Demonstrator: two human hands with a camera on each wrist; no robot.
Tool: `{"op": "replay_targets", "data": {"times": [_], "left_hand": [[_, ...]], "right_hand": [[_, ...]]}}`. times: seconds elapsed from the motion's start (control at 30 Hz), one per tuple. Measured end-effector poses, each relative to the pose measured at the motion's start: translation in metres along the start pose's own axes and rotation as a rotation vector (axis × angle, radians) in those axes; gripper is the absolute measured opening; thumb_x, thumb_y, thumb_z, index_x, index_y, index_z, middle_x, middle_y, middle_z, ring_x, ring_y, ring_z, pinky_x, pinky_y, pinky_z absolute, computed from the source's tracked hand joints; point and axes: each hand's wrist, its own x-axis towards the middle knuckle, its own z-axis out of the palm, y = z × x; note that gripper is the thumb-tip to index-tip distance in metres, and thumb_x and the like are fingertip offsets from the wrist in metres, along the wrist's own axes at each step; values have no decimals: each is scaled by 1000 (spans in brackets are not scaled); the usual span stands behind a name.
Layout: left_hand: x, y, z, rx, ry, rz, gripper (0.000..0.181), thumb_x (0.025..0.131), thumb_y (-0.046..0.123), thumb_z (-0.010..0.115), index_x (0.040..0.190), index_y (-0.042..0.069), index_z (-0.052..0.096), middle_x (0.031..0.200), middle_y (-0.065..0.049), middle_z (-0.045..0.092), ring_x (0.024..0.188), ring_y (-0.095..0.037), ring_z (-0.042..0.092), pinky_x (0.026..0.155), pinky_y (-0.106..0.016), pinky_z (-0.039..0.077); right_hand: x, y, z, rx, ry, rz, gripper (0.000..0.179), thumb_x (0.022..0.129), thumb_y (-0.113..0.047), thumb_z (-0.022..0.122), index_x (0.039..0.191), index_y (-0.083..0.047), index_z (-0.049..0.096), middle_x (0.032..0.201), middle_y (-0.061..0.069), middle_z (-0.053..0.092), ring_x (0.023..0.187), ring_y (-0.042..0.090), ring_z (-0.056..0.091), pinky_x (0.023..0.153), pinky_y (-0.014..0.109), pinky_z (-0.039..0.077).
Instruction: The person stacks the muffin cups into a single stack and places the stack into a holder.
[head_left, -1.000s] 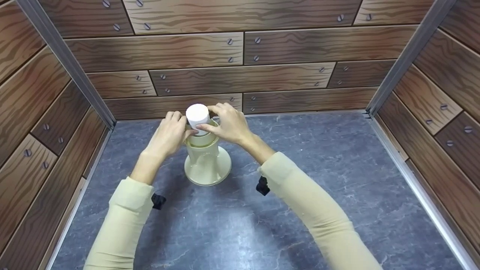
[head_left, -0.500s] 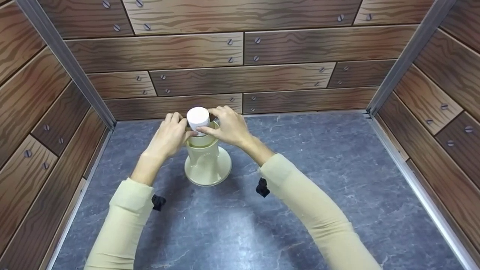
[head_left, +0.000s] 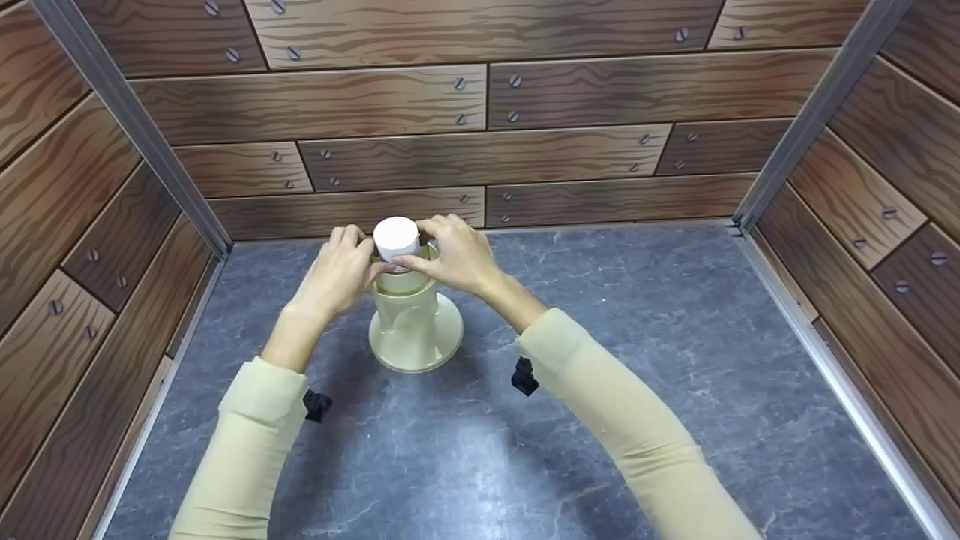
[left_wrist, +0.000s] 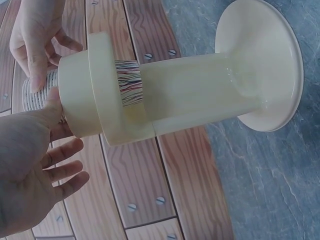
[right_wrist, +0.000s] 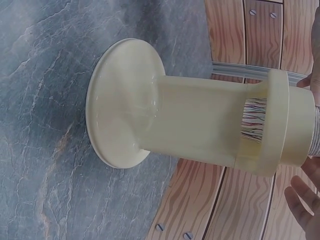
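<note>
A cream stand (head_left: 409, 322) with a round foot and a wide collar stands upright on the floor. A white cylinder (head_left: 396, 236) with a flat top sticks up from its collar; in the left wrist view the white cylinder (left_wrist: 40, 90) has a finely ribbed side. My left hand (head_left: 337, 270) holds it low on the left, thumb at the collar's rim. My right hand (head_left: 461, 251) grips it from the right, thumb across its front. Through a cut-out below the collar shows a white surface with thin coloured lines (right_wrist: 254, 119). The fingers behind the cylinder are partly hidden.
The grey marbled floor (head_left: 637, 360) is bounded by wood-patterned walls (head_left: 480, 157) at the back and both sides. Metal strips (head_left: 832, 382) run along the edges. Black wrist pieces (head_left: 525, 376) hang at both sleeves.
The white cylinder has sunk slightly lower into the cream stand. My right hand has come down a little with it, while my left hand and the stand stay nearly in place.
</note>
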Motion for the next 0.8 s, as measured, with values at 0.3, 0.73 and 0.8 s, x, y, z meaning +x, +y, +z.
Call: {"op": "replay_targets", "data": {"times": [0.3,0.73,0.8], "left_hand": [[0,0,1,-4,0,-6,46,105,34,63,116,-9,65,122,-28,58,121,-45,56,97,-61,54],[-4,0,0,-35,25,-5,53,104,40,63,124,-9,59,122,-27,57,120,-44,55,98,-58,52],[-7,0,0,-54,43,-5,59,103,43,64,130,-9,57,123,-27,57,120,-44,55,100,-57,52]], "right_hand": [[0,1,2,-10,-1,-5,69,88,-61,76,134,-9,70,111,6,72,104,25,65,88,41,57],[-3,2,2,-8,4,-2,76,86,-64,77,139,-9,68,115,5,67,99,21,62,77,37,55],[-5,3,0,-7,2,1,79,85,-65,77,140,-10,67,116,5,66,99,20,61,77,36,54]]}}
